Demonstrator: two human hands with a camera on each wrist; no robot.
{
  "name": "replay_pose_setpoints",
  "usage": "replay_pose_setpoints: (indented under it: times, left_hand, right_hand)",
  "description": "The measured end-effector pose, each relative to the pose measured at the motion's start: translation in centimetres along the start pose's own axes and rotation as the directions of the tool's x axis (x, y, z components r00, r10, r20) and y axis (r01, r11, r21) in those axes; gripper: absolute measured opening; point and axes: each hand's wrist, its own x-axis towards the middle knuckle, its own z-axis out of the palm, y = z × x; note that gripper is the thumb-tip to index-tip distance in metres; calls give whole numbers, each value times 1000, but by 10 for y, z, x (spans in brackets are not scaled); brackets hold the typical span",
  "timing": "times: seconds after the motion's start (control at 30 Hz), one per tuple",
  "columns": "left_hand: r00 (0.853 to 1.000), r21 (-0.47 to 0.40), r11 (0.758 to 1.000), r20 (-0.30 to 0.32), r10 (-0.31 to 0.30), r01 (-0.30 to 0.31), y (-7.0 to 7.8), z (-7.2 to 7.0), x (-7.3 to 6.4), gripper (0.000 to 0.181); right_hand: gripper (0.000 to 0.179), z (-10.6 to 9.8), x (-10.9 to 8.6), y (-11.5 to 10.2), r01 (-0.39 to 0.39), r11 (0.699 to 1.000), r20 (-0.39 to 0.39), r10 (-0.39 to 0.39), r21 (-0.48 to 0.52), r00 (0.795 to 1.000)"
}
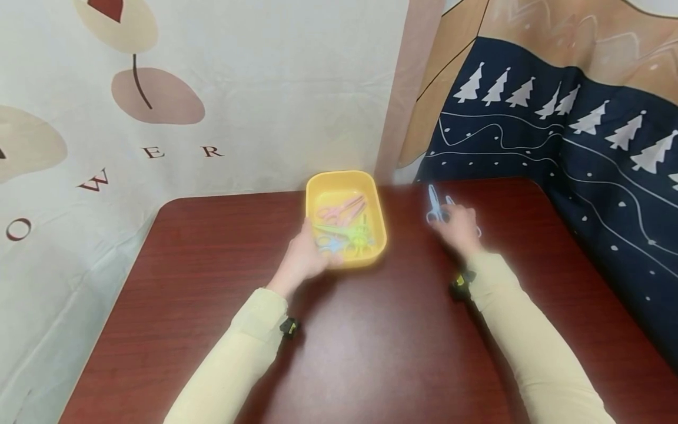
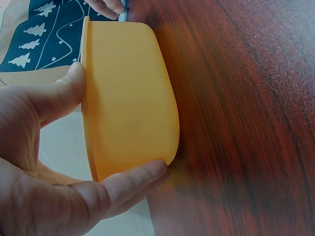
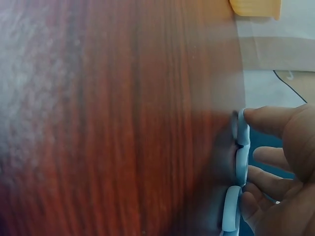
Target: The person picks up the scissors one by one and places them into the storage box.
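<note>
In the head view my left hand (image 1: 304, 256) holds a yellow plastic tray (image 1: 378, 218) by its near left corner. The left wrist view shows my thumb at the tray's rim and my fingers stretched along its wall toward the underside. Inside lie several small scissors: pink scissors (image 1: 339, 212), green scissors (image 1: 349, 232) and blue scissors (image 1: 331, 243). To the right, my right hand (image 1: 459, 228) is over light blue scissors (image 1: 434, 203) on the table. In the right wrist view the thumb touches one handle loop (image 3: 243, 127), with the other fingers spread by further loops.
The dark red wooden table (image 1: 371, 341) has its back edge close behind the tray. A pale printed cloth (image 1: 265, 100) hangs at the back, and a navy cloth with white trees (image 1: 503, 135) hangs along the right side.
</note>
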Motion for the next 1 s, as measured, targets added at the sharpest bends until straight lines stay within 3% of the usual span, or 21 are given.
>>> replay_pose_setpoints:
  times: [1.0]
  left_hand:
    - [1000, 8, 1000, 0, -11, 11, -2, 1, 1, 123]
  right_hand:
    - [24, 6, 3, -10, 106, 992, -55, -111, -74, 992]
